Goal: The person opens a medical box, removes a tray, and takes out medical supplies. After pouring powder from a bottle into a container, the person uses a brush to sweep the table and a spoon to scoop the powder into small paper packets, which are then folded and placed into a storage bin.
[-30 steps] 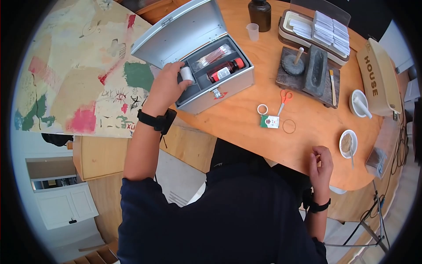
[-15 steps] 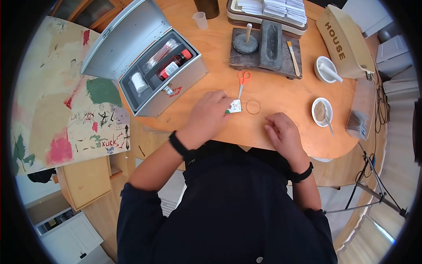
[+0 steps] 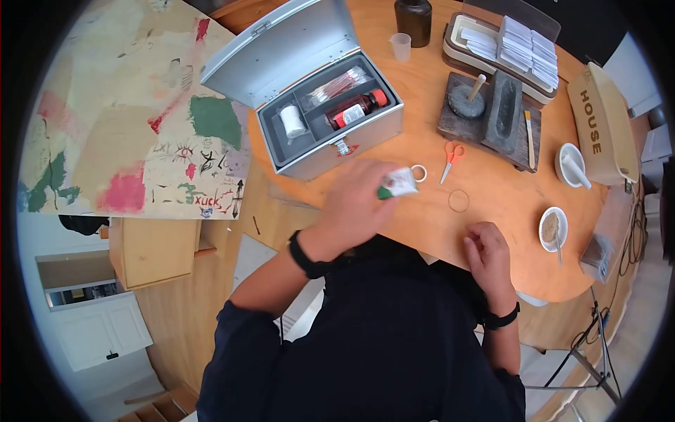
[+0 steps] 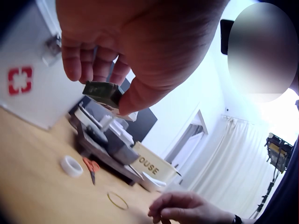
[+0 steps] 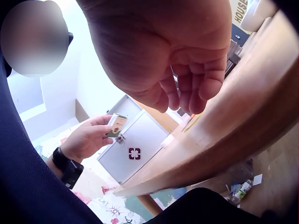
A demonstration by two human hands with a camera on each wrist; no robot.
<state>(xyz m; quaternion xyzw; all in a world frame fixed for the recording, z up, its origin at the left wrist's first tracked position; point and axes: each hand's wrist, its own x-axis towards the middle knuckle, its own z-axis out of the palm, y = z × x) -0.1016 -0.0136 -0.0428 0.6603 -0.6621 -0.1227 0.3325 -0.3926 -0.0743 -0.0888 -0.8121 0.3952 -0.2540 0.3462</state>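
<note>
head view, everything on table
carton: 1, green-white, held
case: 1, silver, left
roll: 1, white, case
bottle: 1, maroon, case
packet: 1, clear, case
tape: 1, white, centre
scissors: 1, orange-handled, centre
band: 1, tan, centre
jar: 1, dark, far
cup: 1, clear, far
tray: 1, brown, far
papers: many, white, tray
stones: 2, grey, board
brush: 1, tan, board
bowls: 2, white, right
pestle: 1, white, bowl
stirrer: 1, grey, bowl
bin: 1, cream, right
container: 1, clear, right
left hand: 1, holding carton
right hand: 1, table edge
</note>
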